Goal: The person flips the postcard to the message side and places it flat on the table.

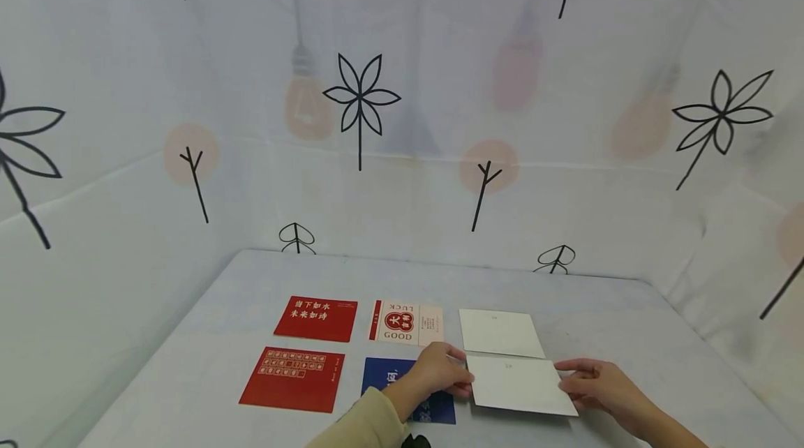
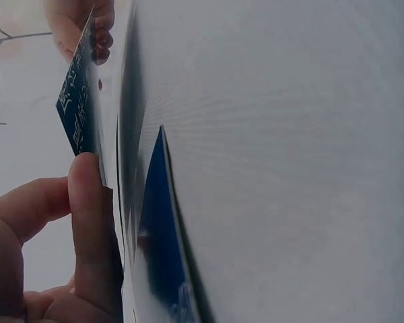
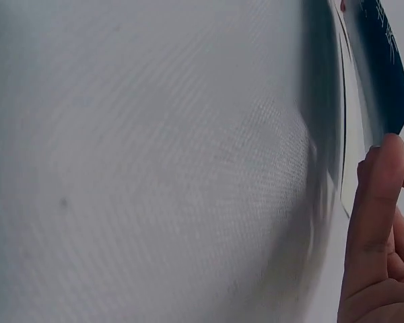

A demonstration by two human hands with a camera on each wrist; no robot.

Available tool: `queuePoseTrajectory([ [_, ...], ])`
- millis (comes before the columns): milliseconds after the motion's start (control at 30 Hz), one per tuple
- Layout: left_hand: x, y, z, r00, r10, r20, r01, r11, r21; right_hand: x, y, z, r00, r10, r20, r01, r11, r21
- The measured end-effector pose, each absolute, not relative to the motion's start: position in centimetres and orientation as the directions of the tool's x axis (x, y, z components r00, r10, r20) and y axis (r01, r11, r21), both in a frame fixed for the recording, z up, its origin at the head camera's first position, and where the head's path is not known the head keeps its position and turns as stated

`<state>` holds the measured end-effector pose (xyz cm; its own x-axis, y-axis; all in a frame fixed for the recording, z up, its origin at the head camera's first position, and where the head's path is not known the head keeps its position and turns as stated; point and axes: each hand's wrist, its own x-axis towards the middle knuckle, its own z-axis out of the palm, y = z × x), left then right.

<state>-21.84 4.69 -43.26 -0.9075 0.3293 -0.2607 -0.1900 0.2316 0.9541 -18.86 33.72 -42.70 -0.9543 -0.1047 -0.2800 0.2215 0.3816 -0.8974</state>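
A postcard [image 1: 521,385] shows its white face in the head view, tilted just above the table. Its underside [image 2: 77,111] is dark blue with white characters in the left wrist view. My left hand [image 1: 437,371] pinches the card's left edge, and my right hand [image 1: 599,389] pinches the right edge. Beneath my left forearm lies a blue postcard [image 1: 440,409], partly hidden by the hand and sleeve. Just behind the held card, another postcard [image 1: 500,333] lies white side up.
Two red postcards [image 1: 317,319] lie one behind the other at the left. Between them and the white one, a cream-and-red postcard [image 1: 405,322] lies in the back row. The white table [image 1: 597,315] meets a patterned cloth wall [image 1: 408,211] at its back and sides.
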Motion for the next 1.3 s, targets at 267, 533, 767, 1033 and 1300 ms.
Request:
queuePoseTrajectory([
  [267, -21.7, 4.7, -43.0, -0.886, 0.354, -0.300, -0.217, 0.255, 0.942, -18.9, 33.4, -43.0, -0.942, -0.044, -0.332, 0.290, 0.387, -0.875],
  [533, -21.8, 4.6, -43.1, -0.869, 0.374, -0.324, -0.230, 0.276, 0.933, -19.0, 32.5, -43.4, -0.931, 0.079, -0.356, 0.355, 0.422, -0.834],
  [767, -21.8, 4.6, -43.2, -0.869, 0.375, -0.323, -0.229, 0.274, 0.934, -19.0, 32.1, -43.6, -0.933, 0.106, -0.343, 0.352, 0.466, -0.812],
  [1033, -21.8, 4.4, -43.2, -0.864, 0.390, -0.319, -0.220, 0.278, 0.935, -19.0, 31.9, -43.7, -0.941, 0.116, -0.317, 0.330, 0.520, -0.788],
  [1300, -21.8, 4.2, -43.2, -0.867, 0.393, -0.305, -0.194, 0.297, 0.935, -19.1, 31.8, -43.7, -0.938, 0.133, -0.319, 0.339, 0.536, -0.773],
])
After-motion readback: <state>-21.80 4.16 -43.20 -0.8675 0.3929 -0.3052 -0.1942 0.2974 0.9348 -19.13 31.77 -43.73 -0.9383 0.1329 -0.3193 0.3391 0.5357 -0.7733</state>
